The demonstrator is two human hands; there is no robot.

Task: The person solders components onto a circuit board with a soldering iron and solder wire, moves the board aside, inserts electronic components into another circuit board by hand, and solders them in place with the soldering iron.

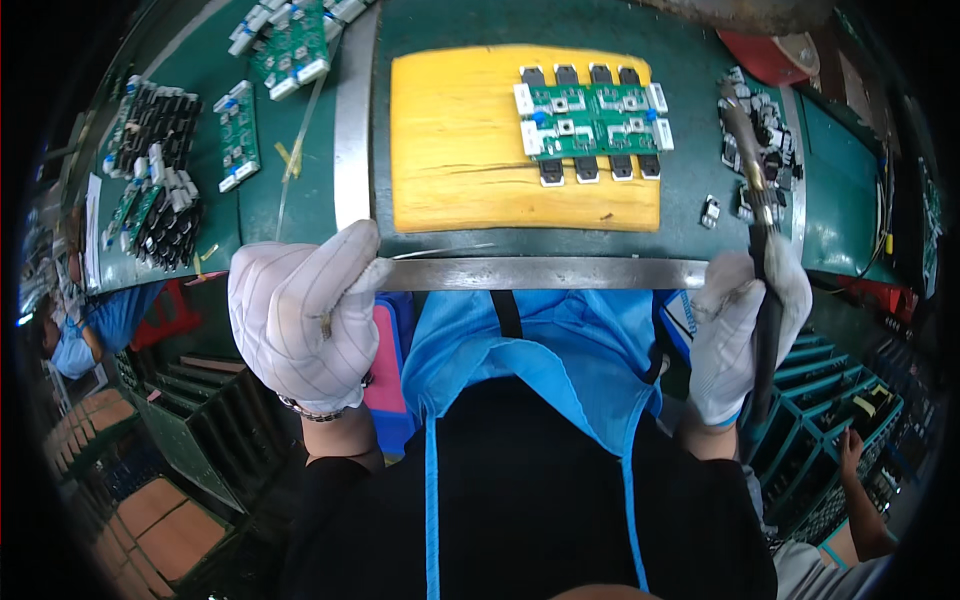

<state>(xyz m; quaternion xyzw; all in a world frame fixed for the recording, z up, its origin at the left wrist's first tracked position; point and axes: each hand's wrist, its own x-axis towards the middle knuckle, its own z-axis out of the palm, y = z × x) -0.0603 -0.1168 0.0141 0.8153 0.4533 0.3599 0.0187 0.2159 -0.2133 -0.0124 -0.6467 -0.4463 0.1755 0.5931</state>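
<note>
My left hand (308, 318), in a white glove, is closed at the table's near edge. From its fingertips a thin silvery solder wire (445, 250) reaches rightward, below the yellow board (450, 140). My gloved right hand (735, 335) is wrapped round the dark handle of a soldering iron (758, 190). The iron points up and away, its metal end above small loose parts. On the yellow board's right half lies a green circuit board assembly (593, 122) with white connectors. Black flat components stick out along its far and near sides. Neither hand touches it.
Circuit boards lie stacked at left (160, 130), with one single board (238, 138) beside them and more at upper left (295, 55). Small black-and-white parts (775, 135) lie at right, near a red bowl (770, 58). Green crates (215, 430) stand below; other people are at both sides.
</note>
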